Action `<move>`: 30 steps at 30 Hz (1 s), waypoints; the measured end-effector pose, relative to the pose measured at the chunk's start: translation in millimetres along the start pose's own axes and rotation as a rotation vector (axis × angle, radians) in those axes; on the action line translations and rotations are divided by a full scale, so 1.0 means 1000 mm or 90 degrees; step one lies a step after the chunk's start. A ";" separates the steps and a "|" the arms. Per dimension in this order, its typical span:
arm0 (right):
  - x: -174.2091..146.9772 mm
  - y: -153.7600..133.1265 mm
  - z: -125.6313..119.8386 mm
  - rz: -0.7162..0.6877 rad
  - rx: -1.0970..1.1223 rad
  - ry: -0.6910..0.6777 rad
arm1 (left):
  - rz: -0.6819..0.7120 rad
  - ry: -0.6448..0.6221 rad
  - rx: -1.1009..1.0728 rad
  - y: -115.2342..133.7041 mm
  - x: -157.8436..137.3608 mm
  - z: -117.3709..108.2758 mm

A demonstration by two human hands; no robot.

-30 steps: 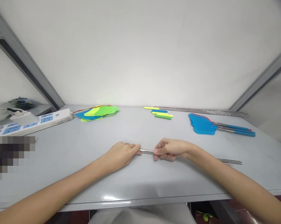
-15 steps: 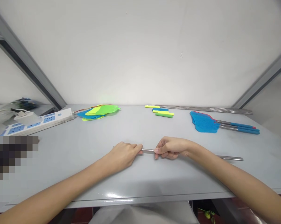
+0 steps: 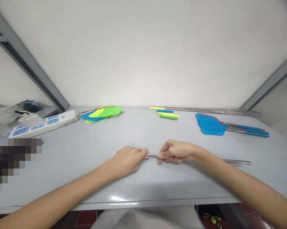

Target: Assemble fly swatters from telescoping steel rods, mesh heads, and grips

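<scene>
A thin metal rod runs left to right low over the grey table, its right end past my right forearm. My left hand is wrapped round its left part, with a small tip showing beyond the knuckles. Close beside it, my right hand pinches the same rod between thumb and fingers. A short bare stretch of metal shows between the two hands. The palms hide the rest of the rod.
Blue fly swatters with metal shafts lie at right. Metal rods lie along the wall near yellow, blue and green handle tubes. Swatter heads are piled back left, near a white power strip. A grey table spans the view.
The view has shifted slightly, moving the table things a little to the right. My left hand sits slightly nearer my right hand; both keep their hold on the rod.
</scene>
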State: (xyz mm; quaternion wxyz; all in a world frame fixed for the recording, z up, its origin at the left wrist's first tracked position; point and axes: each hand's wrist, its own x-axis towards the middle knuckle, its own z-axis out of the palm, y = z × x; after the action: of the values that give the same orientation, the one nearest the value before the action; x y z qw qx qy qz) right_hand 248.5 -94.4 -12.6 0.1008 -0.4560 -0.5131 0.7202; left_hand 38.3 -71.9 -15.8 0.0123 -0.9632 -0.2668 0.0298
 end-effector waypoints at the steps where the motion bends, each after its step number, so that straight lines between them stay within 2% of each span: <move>1: 0.000 0.000 0.000 -0.001 -0.003 0.002 | 0.000 0.002 0.001 0.001 0.000 0.001; 13: 0.000 0.000 0.000 -0.011 -0.028 0.011 | 0.007 0.027 0.009 0.006 0.003 0.003; 30: 0.001 -0.002 0.003 -0.007 -0.026 0.007 | 0.011 0.013 0.021 0.012 0.006 0.002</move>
State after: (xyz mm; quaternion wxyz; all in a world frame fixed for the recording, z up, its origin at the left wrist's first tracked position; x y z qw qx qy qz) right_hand 244.9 -94.0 -11.3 0.0981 -0.4589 -0.5293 0.7068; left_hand 49.6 -78.5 -18.4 0.0309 -0.9654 -0.2578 0.0249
